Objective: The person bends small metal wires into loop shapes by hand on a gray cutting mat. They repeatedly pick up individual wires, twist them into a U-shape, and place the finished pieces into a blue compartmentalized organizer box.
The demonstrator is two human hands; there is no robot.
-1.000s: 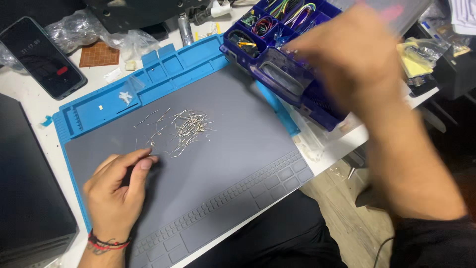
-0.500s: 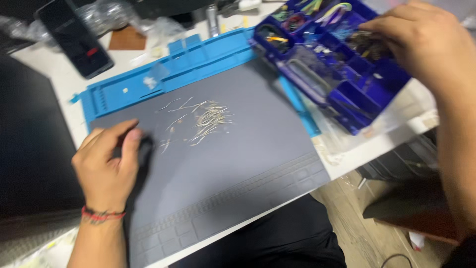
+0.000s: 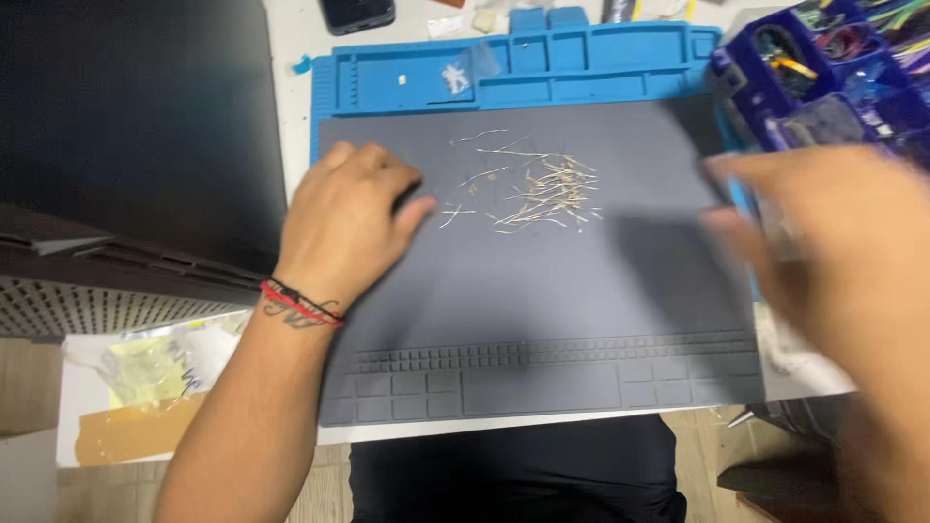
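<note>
My left hand (image 3: 344,218) rests knuckles up on the left part of a grey work mat (image 3: 542,310), fingers curled; something dark shows between thumb and fingers, too hidden to identify. Just to its right lies a loose pile of several thin pale wire clippings (image 3: 547,189). My right hand (image 3: 833,242) is blurred by motion and hovers over the mat's right edge with its fingers spread and nothing visible in it. It is below a purple compartment box (image 3: 833,58) full of small coloured parts.
A blue tray section (image 3: 581,58) borders the mat's far side and holds a small clear bag (image 3: 455,77). A dark phone (image 3: 356,12) lies beyond it. A large dark flat object (image 3: 136,126) fills the left. Paper and plastic wrap (image 3: 145,378) lie at lower left.
My right hand has left the purple box and come down toward the mat's right side. My left hand stays on the mat. The view has shifted so the mat sits square.
</note>
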